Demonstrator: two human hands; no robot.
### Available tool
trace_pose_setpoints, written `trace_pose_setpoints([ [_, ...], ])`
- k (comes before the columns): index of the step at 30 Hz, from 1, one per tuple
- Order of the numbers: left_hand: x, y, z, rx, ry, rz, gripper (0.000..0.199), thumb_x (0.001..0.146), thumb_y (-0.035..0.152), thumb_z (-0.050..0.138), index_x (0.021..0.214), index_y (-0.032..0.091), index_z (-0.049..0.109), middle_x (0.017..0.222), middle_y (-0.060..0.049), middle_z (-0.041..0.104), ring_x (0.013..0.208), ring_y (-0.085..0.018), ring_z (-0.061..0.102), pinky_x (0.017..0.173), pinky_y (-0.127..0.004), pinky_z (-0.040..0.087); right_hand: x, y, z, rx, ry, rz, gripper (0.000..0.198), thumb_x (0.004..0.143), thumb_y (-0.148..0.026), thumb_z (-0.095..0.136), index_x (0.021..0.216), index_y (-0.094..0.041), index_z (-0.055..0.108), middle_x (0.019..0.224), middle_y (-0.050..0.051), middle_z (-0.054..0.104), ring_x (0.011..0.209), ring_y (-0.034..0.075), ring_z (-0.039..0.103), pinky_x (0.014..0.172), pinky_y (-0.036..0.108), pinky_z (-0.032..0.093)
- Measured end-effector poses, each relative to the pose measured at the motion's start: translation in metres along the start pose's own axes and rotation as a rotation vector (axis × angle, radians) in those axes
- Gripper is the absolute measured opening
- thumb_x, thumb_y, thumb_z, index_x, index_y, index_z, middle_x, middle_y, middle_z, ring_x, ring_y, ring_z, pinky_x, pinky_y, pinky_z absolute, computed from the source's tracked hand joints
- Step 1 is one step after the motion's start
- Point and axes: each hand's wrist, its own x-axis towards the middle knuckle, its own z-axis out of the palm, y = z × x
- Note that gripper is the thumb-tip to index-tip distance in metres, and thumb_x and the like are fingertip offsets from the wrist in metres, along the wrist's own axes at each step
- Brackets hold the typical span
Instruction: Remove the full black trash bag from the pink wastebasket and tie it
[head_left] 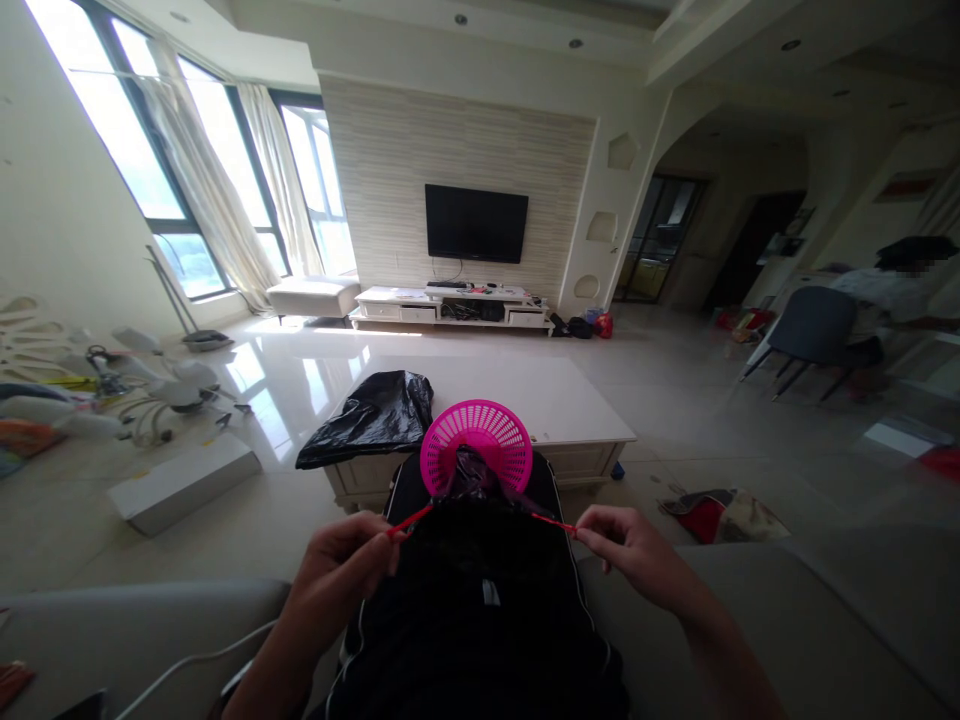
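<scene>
Red cord (411, 520), pinched between closed fingers of the left hand (351, 553) and right hand (628, 545), stretches apart, presumably keeping taut the dark bag (472, 474) partly inside the pink basket (511, 435), perhaps steadied by the knees (407, 480)

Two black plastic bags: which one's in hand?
The bag at the pink basket, its red strings held in the left hand and right hand; the other bag lies on the white table.

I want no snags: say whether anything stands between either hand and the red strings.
Nothing visible does. The left hand pinches one red string, and the right hand the other red string; the pink basket is beyond both hands.
</scene>
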Motion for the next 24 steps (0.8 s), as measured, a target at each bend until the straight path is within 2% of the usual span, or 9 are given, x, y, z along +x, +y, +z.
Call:
trace_pose_setpoints([
  [2,0.002,-0.004,-0.002,-0.062,-0.076,0.052,0.024,0.083,0.045,0.079,0.089,0.021,0.077,0.068,-0.002,0.069,0.054,-0.009,0.054,0.053,-0.02,0.042,0.003,0.0,0.007,0.035,-0.014,-0.019,0.05,0.093,-0.065,0.066,0.087,-0.016,0.069,0.076,0.001,0.055,0.069,0.014,0.052,0.062,0.026,0.049],
  [4,0.004,-0.006,-0.002,-0.042,-0.128,0.099,0.02,0.087,0.039,0.076,0.101,0.024,0.079,0.074,-0.003,0.072,0.059,-0.009,0.059,0.063,-0.021,0.05,0.004,-0.003,0.01,0.096,-0.038,-0.043,0.048,0.092,-0.063,0.068,0.086,-0.015,0.068,0.078,0.001,0.057,0.07,0.014,0.054,0.063,0.025,0.049],
  [7,0.008,-0.007,0.0,-0.023,-0.164,0.154,0.03,0.091,0.036,0.071,0.12,0.029,0.076,0.078,-0.003,0.073,0.074,-0.013,0.069,0.079,-0.024,0.057,0.001,-0.016,0.008,0.181,-0.054,-0.085,0.044,0.095,-0.059,0.069,0.086,-0.015,0.069,0.071,0.0,0.058,0.062,0.01,0.052,0.058,0.022,0.04],
  [9,0.009,-0.006,0.002,-0.004,-0.164,0.15,0.034,0.092,0.036,0.071,0.125,0.031,0.074,0.081,-0.003,0.074,0.08,-0.014,0.071,0.08,-0.024,0.057,-0.002,-0.028,0.004,0.217,-0.04,-0.125,0.041,0.096,-0.056,0.069,0.087,-0.016,0.07,0.066,-0.001,0.058,0.057,0.008,0.048,0.055,0.021,0.035],
  [13,0.012,-0.002,0.01,0.106,-0.127,0.079,0.027,0.088,0.041,0.075,0.109,0.024,0.078,0.082,-0.004,0.076,0.07,-0.013,0.068,0.069,-0.023,0.056,-0.006,-0.048,-0.001,0.312,-0.002,-0.254,0.029,0.098,-0.046,0.071,0.088,-0.018,0.072,0.069,0.0,0.062,0.059,0.008,0.048,0.056,0.022,0.034],
  [16,0.015,0.001,0.017,0.179,-0.063,0.041,0.03,0.082,0.047,0.08,0.089,0.018,0.076,0.07,-0.003,0.071,0.059,-0.013,0.063,0.059,-0.023,0.053,-0.007,-0.054,0.002,0.549,-0.03,-0.378,0.023,0.097,-0.043,0.073,0.087,-0.022,0.072,0.071,0.0,0.062,0.063,0.01,0.049,0.058,0.023,0.033],
  [18,0.015,0.002,0.019,0.191,-0.059,-0.003,0.036,0.081,0.052,0.079,0.085,0.017,0.074,0.063,-0.001,0.066,0.05,-0.011,0.057,0.05,-0.021,0.046,-0.006,-0.053,0.005,0.671,-0.042,-0.421,0.023,0.095,-0.042,0.075,0.083,-0.022,0.071,0.07,0.001,0.061,0.065,0.011,0.049,0.06,0.024,0.033],
  [21,0.011,0.003,0.018,0.176,-0.107,-0.038,0.038,0.081,0.054,0.078,0.084,0.017,0.073,0.061,0.001,0.063,0.048,-0.009,0.053,0.046,-0.019,0.042,-0.004,-0.047,0.004,0.639,-0.007,-0.397,0.024,0.094,-0.04,0.075,0.08,-0.021,0.071,0.069,0.001,0.06,0.064,0.011,0.048,0.06,0.025,0.034],
  [24,0.005,0.007,0.016,0.142,-0.136,0.04,0.023,0.083,0.043,0.08,0.087,0.02,0.076,0.074,-0.001,0.07,0.055,-0.009,0.06,0.052,-0.019,0.049,-0.002,-0.037,0.001,0.488,0.053,-0.33,0.027,0.096,-0.043,0.073,0.083,-0.02,0.072,0.072,0.001,0.063,0.063,0.01,0.049,0.06,0.023,0.035],
])
